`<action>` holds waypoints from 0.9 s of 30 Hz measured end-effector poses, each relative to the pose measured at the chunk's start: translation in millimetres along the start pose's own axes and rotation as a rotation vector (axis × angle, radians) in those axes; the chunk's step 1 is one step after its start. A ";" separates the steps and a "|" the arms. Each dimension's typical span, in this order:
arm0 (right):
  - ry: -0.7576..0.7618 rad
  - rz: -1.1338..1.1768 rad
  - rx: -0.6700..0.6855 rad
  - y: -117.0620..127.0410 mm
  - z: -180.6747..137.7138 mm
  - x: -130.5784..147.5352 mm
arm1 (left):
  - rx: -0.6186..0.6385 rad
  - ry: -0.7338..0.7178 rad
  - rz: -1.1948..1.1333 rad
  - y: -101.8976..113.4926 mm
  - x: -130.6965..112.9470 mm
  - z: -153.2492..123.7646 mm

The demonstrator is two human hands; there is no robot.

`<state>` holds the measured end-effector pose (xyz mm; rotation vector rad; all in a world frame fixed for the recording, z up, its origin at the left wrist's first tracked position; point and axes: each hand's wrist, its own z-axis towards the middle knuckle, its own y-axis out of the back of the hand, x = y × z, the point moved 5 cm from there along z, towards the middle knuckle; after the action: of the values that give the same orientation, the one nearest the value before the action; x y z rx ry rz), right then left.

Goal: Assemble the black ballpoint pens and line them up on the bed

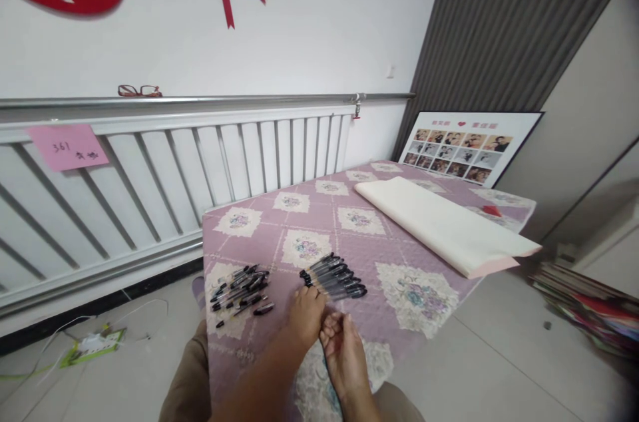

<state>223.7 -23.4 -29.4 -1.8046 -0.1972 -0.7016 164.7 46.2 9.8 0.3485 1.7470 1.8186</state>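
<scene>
My left hand (305, 317) is closed, knuckles up, just in front of a neat row of clear-barrelled pens with black ends (337, 275). Against it, my right hand (344, 346) is turned palm up with its fingers curled in. Whatever the two hands hold between them is hidden or too small to make out. To the left of my left hand lies a loose, jumbled pile of pens and black pen parts (242, 290). A single black piece, like a pen cap (264, 309), rests at that pile's near right side.
A pink flowered tablecloth (269, 222) covers the table. Folded cream sheeting (434, 222) and a photo board (464, 149) are at the right. A white radiator (224, 162) runs along the wall. A power strip (94, 347) with cables lies on the floor at left.
</scene>
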 end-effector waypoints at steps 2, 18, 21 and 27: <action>-0.006 0.003 0.003 -1.0 -0.6 -0.6 | 0.007 0.024 -0.009 1.8 3.7 -4.9; 0.069 -0.195 -0.031 0.3 0.6 0.4 | -0.228 0.227 -0.450 13.5 86.9 -107.2; 0.113 -0.267 -0.076 1.2 2.0 -0.9 | -0.266 0.244 -0.551 13.9 92.1 -122.7; 0.143 -0.647 0.056 -8.6 0.8 -3.9 | -0.265 0.230 -0.549 17.7 84.2 -131.0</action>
<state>216.9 -18.9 -24.7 -1.6250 -0.7156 -1.2577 19.9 -12.3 -4.1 -0.4245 1.5166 1.6860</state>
